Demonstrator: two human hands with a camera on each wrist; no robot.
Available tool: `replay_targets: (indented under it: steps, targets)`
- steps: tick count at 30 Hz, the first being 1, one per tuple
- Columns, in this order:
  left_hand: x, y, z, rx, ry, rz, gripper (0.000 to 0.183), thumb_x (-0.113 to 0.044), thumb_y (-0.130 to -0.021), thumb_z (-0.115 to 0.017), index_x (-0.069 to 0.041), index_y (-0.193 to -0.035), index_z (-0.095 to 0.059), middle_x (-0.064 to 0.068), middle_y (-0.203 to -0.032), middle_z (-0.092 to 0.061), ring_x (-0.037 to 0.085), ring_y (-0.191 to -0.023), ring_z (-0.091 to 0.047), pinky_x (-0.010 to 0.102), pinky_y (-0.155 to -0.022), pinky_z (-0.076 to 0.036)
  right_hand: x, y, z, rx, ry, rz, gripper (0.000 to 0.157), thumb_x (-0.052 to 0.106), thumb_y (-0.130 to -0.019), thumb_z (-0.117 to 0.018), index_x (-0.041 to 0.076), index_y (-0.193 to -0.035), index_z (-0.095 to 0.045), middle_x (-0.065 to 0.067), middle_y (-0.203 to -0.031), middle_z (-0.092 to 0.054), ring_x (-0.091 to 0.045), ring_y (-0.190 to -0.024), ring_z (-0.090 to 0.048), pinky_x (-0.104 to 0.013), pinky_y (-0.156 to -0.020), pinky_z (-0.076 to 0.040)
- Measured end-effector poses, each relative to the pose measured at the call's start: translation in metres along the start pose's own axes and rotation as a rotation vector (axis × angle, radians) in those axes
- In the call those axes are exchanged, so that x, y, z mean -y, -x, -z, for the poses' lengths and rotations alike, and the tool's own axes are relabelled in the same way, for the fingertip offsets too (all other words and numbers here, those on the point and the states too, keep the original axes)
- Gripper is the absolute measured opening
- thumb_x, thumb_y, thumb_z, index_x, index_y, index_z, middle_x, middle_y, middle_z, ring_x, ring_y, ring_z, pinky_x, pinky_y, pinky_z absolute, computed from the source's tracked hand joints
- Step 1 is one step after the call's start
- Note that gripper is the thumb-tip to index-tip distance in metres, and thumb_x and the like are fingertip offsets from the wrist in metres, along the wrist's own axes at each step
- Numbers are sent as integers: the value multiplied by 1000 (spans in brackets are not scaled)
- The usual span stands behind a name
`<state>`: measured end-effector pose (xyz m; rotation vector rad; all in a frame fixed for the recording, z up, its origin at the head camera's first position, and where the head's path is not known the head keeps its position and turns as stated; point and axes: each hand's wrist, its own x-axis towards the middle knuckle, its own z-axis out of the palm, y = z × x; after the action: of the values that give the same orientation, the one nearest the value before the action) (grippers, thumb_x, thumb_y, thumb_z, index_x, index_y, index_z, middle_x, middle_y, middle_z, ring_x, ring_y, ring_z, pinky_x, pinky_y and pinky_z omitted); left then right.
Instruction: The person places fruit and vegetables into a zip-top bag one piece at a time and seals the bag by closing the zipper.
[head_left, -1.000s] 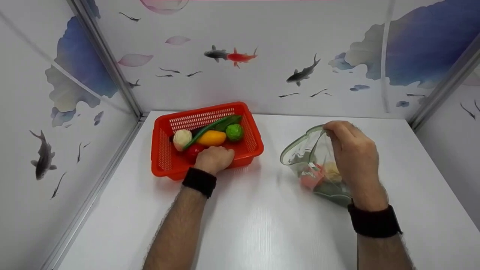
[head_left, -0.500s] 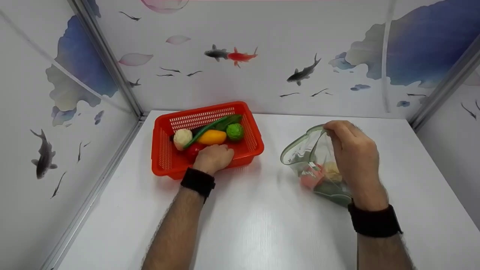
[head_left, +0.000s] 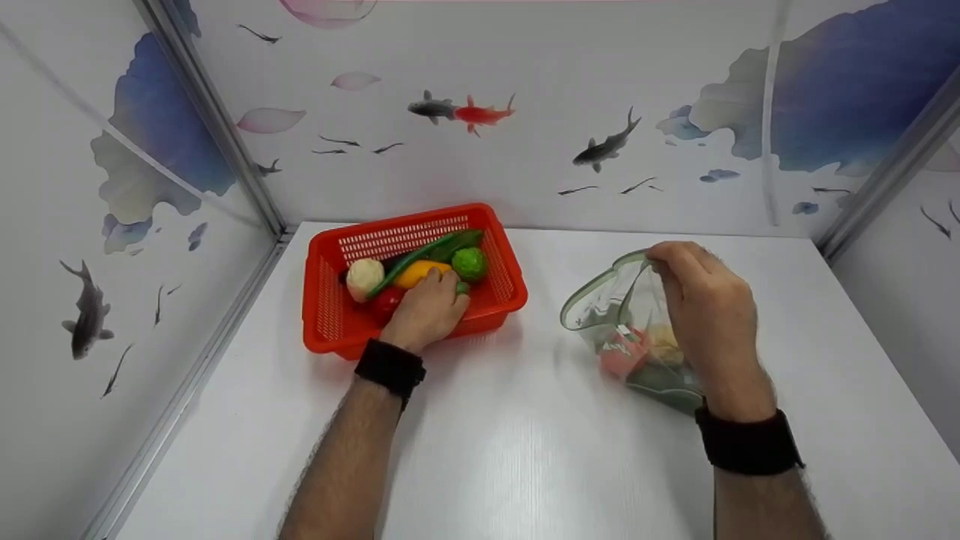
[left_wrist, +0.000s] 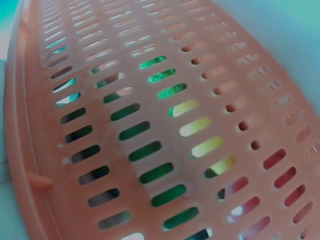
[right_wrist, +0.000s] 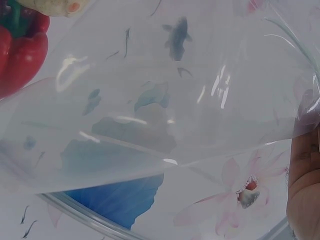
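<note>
In the head view, my left hand point(head_left: 426, 309) reaches over the front rim of a red plastic basket point(head_left: 325, 300). A bit of a green vegetable point(head_left: 461, 288) shows between its thumb and fingers; most of it is hidden. Close by lie a yellow vegetable point(head_left: 414, 273), a red one point(head_left: 386, 301) and a round, bumpy green one point(head_left: 469, 265). My right hand point(head_left: 709, 322) pinches the rim of a clear, green-trimmed bag point(head_left: 600, 289), holding its mouth up. Inside the bag are a red bell pepper point(right_wrist: 22, 60) and a pale yellow item point(head_left: 663, 343).
A pale round vegetable point(head_left: 365, 279) and a long green one point(head_left: 405, 268) also lie in the basket. Both containers stand on a white table point(head_left: 517, 450), walled by printed panels point(head_left: 525, 60). Slotted basket wall point(left_wrist: 150, 150) fills the left wrist view.
My left hand has drawn up slightly within the basket, its fingers now over the yellow vegetable. Green has come into view between its fingers. My right hand and the bag stay put.
</note>
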<state>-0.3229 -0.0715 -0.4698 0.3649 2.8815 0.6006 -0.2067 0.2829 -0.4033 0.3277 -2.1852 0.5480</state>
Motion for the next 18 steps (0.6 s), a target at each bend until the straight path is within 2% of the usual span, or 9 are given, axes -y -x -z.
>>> replay_targets:
  steps: [4, 9, 13, 18]
  targets:
    - [-1, -1, 1, -47, -1, -71, 59, -29, -125, -53, 3, -173, -45, 27, -170, -51, 40, -153, -57, 56, -143, -42, -1, 0, 1, 8, 3, 4, 9, -3, -111, -76, 1, -117, -80, -17, -117, -88, -40, -111, -87, -57, -95, -70]
    - [-6, 4, 4, -134, -34, -155, 53, -27, -125, -56, 5, -167, -48, 27, -156, -54, 40, -140, -60, 53, -135, -52, -1, 0, 1, 12, 5, 4, 8, -3, -111, -76, 1, -117, -80, -18, -117, -87, -40, -110, -87, -56, -95, -70]
    - [-13, 9, 12, -183, -58, -189, 51, -26, -125, -59, 2, -165, -48, 25, -151, -55, 40, -137, -60, 53, -132, -55, 0, 0, 1, -3, -1, 0, 10, -4, -109, -78, 2, -116, -81, -15, -115, -88, -38, -108, -88, -56, -93, -70]
    - [-23, 15, 23, -203, -27, -194, 49, -26, -124, -60, -4, -165, -47, 22, -152, -52, 37, -139, -59, 51, -131, -56, 1, 0, 2, -19, -6, -8, 11, -4, -109, -78, 3, -116, -82, -14, -115, -88, -38, -108, -88, -58, -91, -69]
